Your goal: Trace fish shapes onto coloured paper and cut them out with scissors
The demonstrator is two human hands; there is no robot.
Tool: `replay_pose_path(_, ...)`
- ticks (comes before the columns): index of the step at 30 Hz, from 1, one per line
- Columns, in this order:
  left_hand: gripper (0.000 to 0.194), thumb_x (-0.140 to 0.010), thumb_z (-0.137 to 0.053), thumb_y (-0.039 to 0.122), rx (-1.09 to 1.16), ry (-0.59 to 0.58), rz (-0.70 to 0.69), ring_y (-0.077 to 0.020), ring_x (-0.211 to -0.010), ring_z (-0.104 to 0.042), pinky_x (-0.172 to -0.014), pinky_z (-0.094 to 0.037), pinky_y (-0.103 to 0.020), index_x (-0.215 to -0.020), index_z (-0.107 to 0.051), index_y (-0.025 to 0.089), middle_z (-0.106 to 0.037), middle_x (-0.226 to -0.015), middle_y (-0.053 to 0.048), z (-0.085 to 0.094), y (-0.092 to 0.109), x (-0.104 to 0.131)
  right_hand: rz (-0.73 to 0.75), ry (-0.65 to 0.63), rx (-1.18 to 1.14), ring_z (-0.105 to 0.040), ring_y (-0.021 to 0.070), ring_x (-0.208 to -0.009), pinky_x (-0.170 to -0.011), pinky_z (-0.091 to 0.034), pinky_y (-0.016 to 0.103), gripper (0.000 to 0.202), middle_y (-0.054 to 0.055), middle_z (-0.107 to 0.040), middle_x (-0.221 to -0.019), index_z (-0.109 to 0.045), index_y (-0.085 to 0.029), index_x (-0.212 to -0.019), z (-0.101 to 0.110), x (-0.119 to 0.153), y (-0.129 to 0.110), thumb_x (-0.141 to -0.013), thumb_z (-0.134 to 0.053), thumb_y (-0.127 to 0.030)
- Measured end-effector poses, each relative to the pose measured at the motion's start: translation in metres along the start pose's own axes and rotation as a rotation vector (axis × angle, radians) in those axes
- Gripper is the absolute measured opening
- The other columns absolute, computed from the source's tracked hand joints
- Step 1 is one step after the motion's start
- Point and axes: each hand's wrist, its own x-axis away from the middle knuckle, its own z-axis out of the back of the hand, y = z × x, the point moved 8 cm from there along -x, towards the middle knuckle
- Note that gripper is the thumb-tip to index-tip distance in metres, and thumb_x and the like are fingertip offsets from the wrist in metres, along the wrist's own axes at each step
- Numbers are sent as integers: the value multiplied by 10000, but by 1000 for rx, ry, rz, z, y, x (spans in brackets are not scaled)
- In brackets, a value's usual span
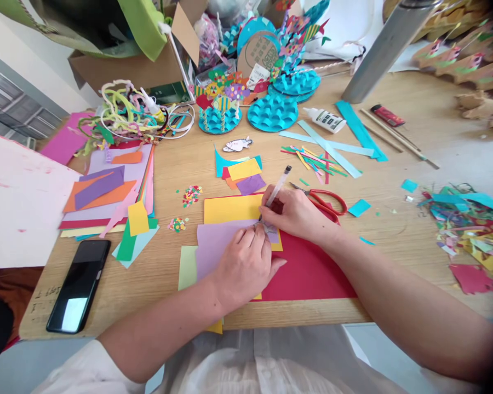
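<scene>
My right hand [291,213] is closed around a pen [280,185] with a clear barrel and a dark end. Its tip meets a sheet of purple paper [213,241]. My left hand [246,260] presses down on that paper with bent fingers close together, near the pen tip, thumb out to the right. What lies under these fingertips is hidden. Beneath the purple sheet are yellow paper [230,209], pale green paper [187,268] and a large red sheet [308,273]. Scissors with red handles [328,200] lie just beyond my right wrist.
A white fish cutout [237,144] and coloured scraps [244,169] lie ahead. Blue round bases [272,114], a glue bottle [326,120] and a grey flask [384,52] stand or lie farther back. A phone [79,287] and stacked papers [102,186] are left; paper shreds [468,219] are right.
</scene>
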Motion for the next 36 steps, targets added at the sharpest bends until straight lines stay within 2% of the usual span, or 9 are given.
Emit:
replay_pose_path(8,466,-932,-512,429,-9,-18,-4,-292,-1067,-606,-907,-456,-400,-1061,-643,1,-639,-1183,-250,-3,0,1,-40,-33,-49,-483,101,-474,-496,-342,225,54,-40,-516,-525,-496,-187,-702,-2,0,6,-705,-551,-188)
replay_pose_path(31,481,-920,-522,440,-4,-41,14,-295,-1018,-604,-900,-463,-400,-1068,-642,-1,-644,-1183,-233,-4,0,0,-82,16,-42,-460,100,-470,-491,-345,229,58,-35,-503,-524,-496,-192,-679,2,0,8,-711,-544,-204)
replay_pose_path(36,459,-926,-519,425,-8,-67,6,-294,-1071,-596,-929,-454,-398,-1069,-638,5,-634,-1200,-244,-5,1,1,-87,19,-55,-467,102,-474,-488,-352,229,57,-34,-507,-531,-502,-191,-680,2,1,8,-708,-549,-208)
